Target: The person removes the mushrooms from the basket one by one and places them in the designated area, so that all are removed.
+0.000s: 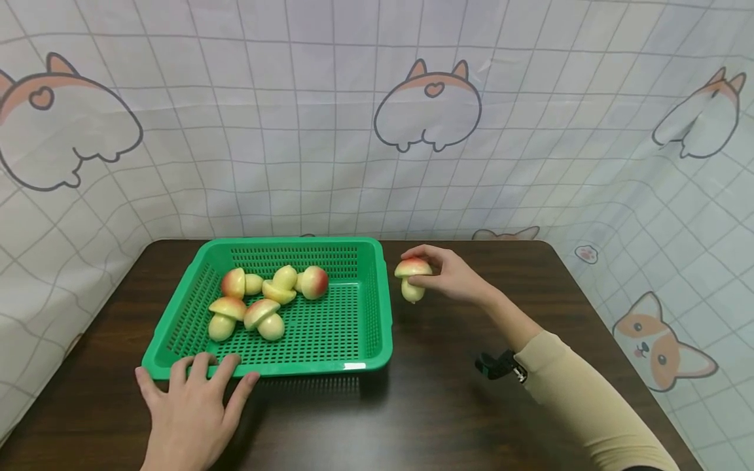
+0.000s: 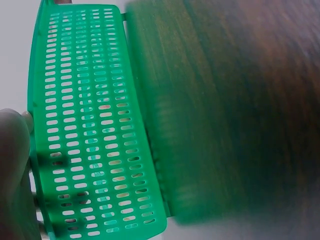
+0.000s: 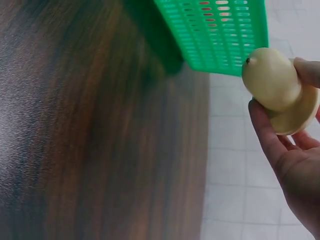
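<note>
A toy mushroom (image 1: 413,277) with a red-and-yellow cap and pale stem is in my right hand (image 1: 450,275), just right of the green basket (image 1: 385,314). Thumb and fingers grip its cap, and the stem points down. From the right wrist view, the rounded stem end of this mushroom (image 3: 270,77) faces the camera. My left hand (image 1: 191,409) rests with spread fingers on the basket's near left rim. In the left wrist view, part of that hand (image 2: 14,170) shows beside the rim, above the slotted basket wall (image 2: 95,125). Inside the basket lie several similar mushrooms (image 1: 222,327), grouped toward its left.
The basket stands on a dark brown wooden table (image 1: 448,405). Behind the table and at its sides hangs a white gridded cloth (image 1: 330,163) with corgi drawings. A small black device (image 1: 497,365) is attached near the right sleeve's cuff.
</note>
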Available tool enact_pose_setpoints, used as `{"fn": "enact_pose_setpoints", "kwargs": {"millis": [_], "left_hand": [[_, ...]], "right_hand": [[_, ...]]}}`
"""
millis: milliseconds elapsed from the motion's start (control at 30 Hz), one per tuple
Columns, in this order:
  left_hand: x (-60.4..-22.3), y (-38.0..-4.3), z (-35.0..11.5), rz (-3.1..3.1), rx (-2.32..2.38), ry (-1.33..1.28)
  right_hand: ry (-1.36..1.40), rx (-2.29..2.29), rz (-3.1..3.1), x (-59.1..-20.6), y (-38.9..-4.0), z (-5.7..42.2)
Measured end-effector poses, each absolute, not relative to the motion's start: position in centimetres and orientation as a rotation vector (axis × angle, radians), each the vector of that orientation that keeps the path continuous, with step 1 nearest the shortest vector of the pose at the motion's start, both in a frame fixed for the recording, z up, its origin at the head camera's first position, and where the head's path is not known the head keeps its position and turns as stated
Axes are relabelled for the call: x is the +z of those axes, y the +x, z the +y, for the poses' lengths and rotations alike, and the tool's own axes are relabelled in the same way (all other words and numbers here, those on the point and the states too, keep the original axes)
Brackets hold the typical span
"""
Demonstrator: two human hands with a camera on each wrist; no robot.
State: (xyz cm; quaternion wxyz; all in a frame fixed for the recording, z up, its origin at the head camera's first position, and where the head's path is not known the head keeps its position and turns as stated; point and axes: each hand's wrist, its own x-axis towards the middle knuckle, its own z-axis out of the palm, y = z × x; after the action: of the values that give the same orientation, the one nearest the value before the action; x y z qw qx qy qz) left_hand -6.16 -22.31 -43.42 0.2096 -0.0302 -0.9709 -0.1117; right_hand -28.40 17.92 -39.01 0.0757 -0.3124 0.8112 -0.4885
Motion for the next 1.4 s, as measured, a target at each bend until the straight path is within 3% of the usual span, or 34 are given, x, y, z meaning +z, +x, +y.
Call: {"fn": "enact_pose_setpoints", "kwargs": {"millis": [767, 1400], "left_hand": [[-43.1, -6.1, -22.4, -2.748, -0.3, -0.077], [-43.0, -6.0, -22.3, -2.738, -0.306, -0.08]], "right_hand": [[-0.816, -1.471, 2.413, -44.3, -30.1, 18.3], [-0.801, -1.408, 2.468, -45.6, -31.3, 18.0]]}}
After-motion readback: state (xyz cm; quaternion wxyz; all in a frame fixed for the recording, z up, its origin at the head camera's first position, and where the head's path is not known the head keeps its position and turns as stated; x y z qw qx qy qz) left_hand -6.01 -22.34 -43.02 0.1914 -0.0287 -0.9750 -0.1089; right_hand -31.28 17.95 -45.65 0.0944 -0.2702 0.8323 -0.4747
